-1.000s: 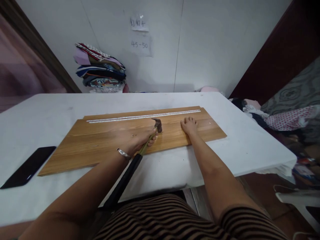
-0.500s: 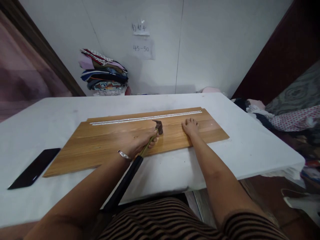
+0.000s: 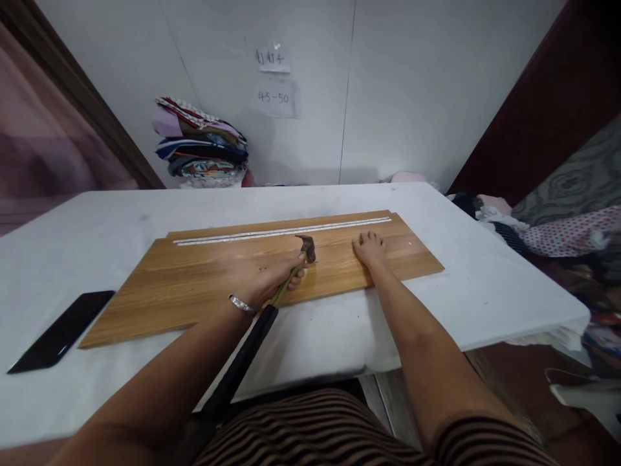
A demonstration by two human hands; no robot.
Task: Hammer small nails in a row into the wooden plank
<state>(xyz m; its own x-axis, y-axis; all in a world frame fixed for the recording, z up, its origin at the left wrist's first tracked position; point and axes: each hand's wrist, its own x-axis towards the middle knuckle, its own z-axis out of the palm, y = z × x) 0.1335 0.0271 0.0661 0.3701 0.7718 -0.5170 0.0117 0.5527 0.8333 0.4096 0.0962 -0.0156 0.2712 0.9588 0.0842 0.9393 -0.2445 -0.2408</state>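
My left hand is closed around the upper shaft of a claw hammer, just below its dark metal head. The head is low over the middle of a brown wood-grain board; whether it touches the surface I cannot tell. Its long black grip slants back under my forearm towards my body. To the right, my right hand rests on the board with its fingers bent and slightly apart, and nothing shows in them. A tiny dark spot lies on the wood beside the hammer head, too small to name.
Two thin white strips run along the board's far side. A flat black object lies left of it on the white-covered table. Folded cloths are stacked against the wall, and more fabric hangs at the right.
Both hands and the hammer keep nearly the same positions. The whole view has shifted slightly, so the board and table sit a little lower in the picture.
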